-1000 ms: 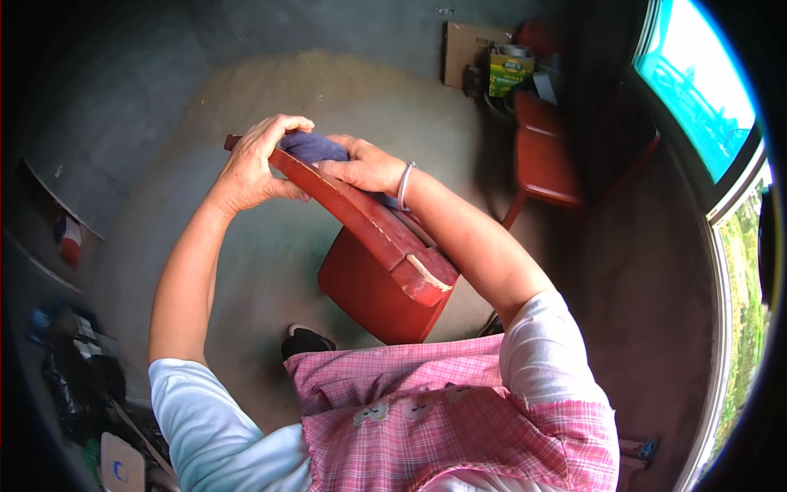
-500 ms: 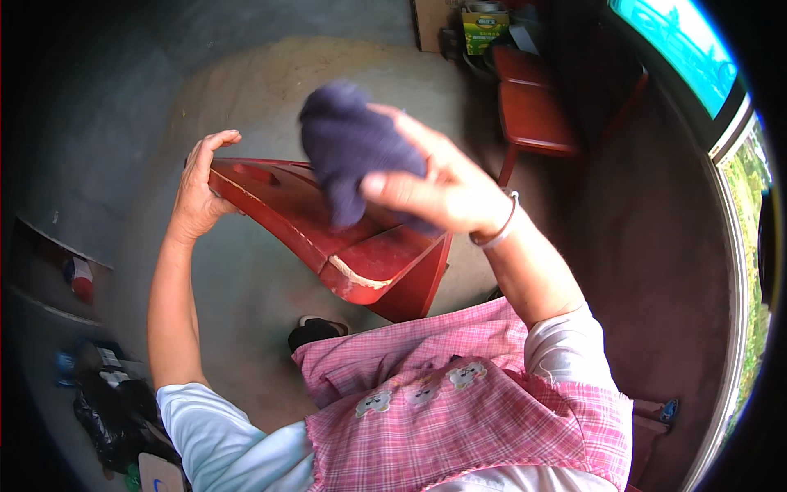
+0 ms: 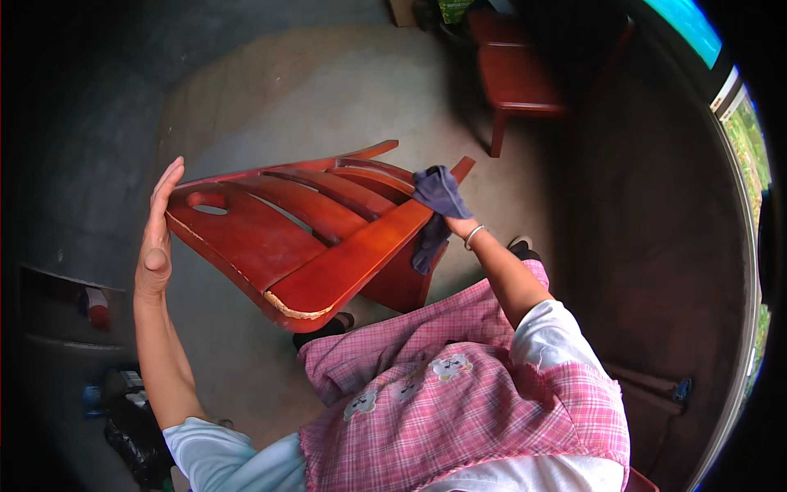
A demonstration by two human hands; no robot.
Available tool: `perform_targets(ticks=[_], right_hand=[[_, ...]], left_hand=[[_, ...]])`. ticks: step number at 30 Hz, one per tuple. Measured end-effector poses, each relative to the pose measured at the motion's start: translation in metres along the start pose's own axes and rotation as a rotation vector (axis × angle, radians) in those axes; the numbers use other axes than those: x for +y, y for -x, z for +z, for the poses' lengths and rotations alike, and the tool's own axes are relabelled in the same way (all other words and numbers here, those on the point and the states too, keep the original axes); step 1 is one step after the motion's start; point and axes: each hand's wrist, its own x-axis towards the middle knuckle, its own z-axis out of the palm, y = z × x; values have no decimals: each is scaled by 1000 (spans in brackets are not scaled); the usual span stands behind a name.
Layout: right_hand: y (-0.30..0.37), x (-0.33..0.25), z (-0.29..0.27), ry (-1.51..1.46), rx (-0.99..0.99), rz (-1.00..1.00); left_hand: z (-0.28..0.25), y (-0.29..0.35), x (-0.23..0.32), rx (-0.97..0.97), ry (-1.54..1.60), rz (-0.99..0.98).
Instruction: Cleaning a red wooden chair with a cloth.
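- Grey floor (image 3: 352, 82) spreads beyond our left hand (image 3: 156, 242) and right hand (image 3: 461, 226).
- Between them we have a red wooden chair (image 3: 361, 258), showing us its slatted back.
- Beyond our right hand stands a second red chair (image 3: 520, 78).
- Nearer us than both hands is our pink checked apron (image 3: 459, 402).
- Dark blue cloth (image 3: 438, 193) drapes the side rail; our right hand grips it, fingers hidden.
- Our left hand, fingers straight, is at the chair's worn edge; we cannot tell if it touches.
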Motion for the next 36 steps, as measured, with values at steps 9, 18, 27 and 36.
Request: perform_targets(ticks=[9, 18, 27, 36], right_hand=[[-16, -171, -33, -449, 31, 204], [-97, -358, -126, -557, -196, -679], [-70, -227, -117, -375, 75, -154], [-19, -190, -63, -899, 718, 228]], left_hand=[[0, 6, -1, 239, -404, 111], [17, -54, -7, 204, -272, 24], [26, -95, -5, 272, -360, 19], [41, -126, -13, 294, -443, 87]])
